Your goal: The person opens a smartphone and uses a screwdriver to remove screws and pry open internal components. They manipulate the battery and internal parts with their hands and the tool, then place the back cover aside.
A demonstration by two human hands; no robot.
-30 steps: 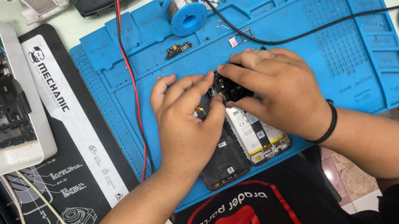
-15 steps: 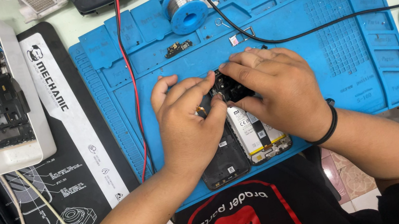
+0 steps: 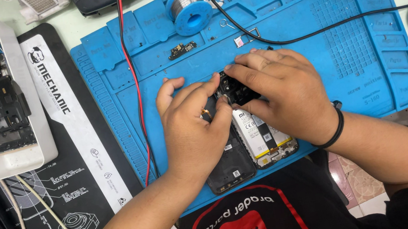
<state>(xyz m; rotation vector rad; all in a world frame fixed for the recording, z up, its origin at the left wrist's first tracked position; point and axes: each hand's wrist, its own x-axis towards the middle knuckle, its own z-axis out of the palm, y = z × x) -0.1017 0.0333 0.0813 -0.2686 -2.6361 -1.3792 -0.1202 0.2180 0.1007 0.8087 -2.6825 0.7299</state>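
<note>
Pressing on as before, both hands' grips stay pinched on the opened phone (image 3: pixel 252 139): left hand (image 3: pixel 192 127), right hand (image 3: pixel 280 93); nothing shifts.

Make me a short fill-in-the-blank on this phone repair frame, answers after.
1. Both hands, left hand and right hand, rest on an opened ____.
2. The phone lies on a ____ work mat.
3. The solder spool sits on the mat's ____ edge.
4. The right wrist wears a ____ band.

Answers: phone; blue; far; black
</note>
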